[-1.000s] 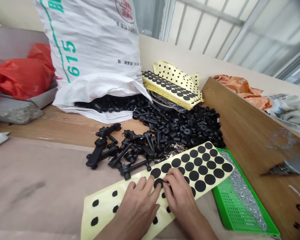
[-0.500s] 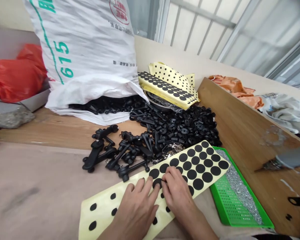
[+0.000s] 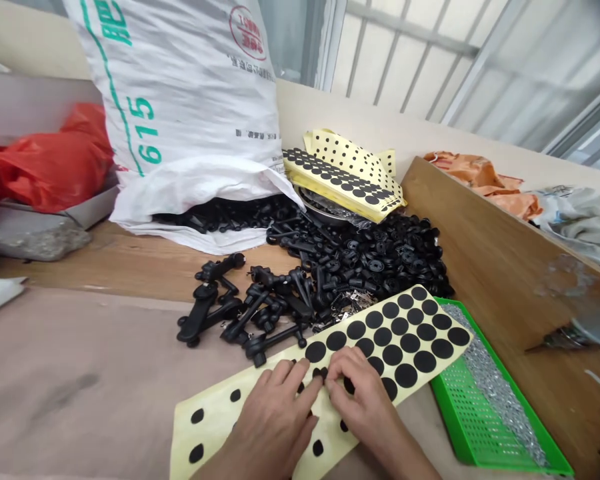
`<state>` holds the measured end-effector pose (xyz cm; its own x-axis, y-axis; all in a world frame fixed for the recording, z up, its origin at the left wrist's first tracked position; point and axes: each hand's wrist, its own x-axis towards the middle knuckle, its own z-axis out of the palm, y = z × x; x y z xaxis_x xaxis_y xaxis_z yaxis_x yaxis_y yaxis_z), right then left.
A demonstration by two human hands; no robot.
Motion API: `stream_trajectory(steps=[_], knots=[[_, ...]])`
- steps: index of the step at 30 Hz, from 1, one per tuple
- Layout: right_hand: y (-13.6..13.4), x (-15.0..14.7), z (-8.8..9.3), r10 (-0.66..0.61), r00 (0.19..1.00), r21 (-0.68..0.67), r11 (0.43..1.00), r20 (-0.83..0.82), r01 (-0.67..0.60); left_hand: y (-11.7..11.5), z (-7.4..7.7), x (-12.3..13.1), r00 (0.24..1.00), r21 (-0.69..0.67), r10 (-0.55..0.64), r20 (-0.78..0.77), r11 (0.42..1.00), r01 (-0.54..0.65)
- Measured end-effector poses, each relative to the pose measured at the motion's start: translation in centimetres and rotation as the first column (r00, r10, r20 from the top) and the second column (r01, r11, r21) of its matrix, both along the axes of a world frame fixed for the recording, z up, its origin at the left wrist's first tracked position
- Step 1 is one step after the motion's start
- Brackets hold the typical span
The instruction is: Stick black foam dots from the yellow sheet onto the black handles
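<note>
A pale yellow sheet (image 3: 215, 433) of black round stickers lies slantwise on the work surface. Full-size discs cover its right part, while smaller black dots are spread over the left. My left hand (image 3: 277, 413) rests on the sheet, palm down with its fingers stretched out, the index fingertip by a black round sticker (image 3: 320, 373). That sticker looks partly raised from the backing. At its right edge, my right hand (image 3: 359, 393) has thumb and index finger pinched together on it. Both hands cover some dots and discs.
Black plastic crank handles (image 3: 200, 313) lie behind the sheet, beside a heap of round black parts (image 3: 380, 257). A green basket (image 3: 473, 433) of small metal pieces stands right. Behind are a white sack (image 3: 195, 100) and more sticker sheets (image 3: 350, 157). A wooden board (image 3: 500, 247) edges the right.
My right fingers have curled into a tighter pinch, and the sticker's edge appears lifted. My left hand stays on the sheet. The whole view has shifted slightly.
</note>
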<state>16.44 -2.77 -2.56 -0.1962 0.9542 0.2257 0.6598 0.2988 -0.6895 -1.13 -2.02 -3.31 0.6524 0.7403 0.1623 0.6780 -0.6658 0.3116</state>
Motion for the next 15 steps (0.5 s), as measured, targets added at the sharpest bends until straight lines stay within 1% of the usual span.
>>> stream_trajectory(steps=[2,4,5,7,9,11,13,15], knots=[[0.0,0.0,0.1,0.007,1.000,-0.020,1.000,-0.008,-0.007,0.6,-0.1,-1.0,0.992,0.052,-0.002,0.126,0.999,-0.004],[-0.1,0.1,0.3,0.006,1.000,-0.060,0.998,-0.009,-0.006,1.5,0.1,-1.7,0.983,0.154,0.050,0.175,0.985,-0.077],[-0.1,0.1,0.5,0.006,1.000,-0.084,0.996,-0.010,-0.006,2.0,0.4,-1.9,0.984,0.206,0.087,0.154,0.971,-0.118],[-0.3,0.3,0.7,0.000,1.000,-0.125,0.992,-0.019,-0.003,3.1,1.1,-1.9,0.986,0.268,0.163,0.020,0.950,-0.162],[-0.4,0.6,0.9,-0.001,0.999,-0.160,0.987,-0.044,-0.006,4.1,1.9,-1.4,0.962,0.268,0.216,-0.165,0.949,-0.167],[-0.4,0.9,0.8,-0.013,0.995,-0.188,0.982,-0.099,-0.006,4.8,2.7,-0.9,0.933,0.250,0.229,-0.276,0.955,-0.160],[-0.5,1.2,0.6,-0.038,0.981,-0.223,0.975,-0.190,-0.006,5.1,3.0,-0.8,0.928,0.240,0.218,-0.302,0.959,-0.148],[-0.5,1.4,0.5,-0.072,0.959,-0.257,0.967,-0.275,-0.001,5.2,2.9,-1.3,0.933,0.230,0.201,-0.300,0.964,-0.134]])
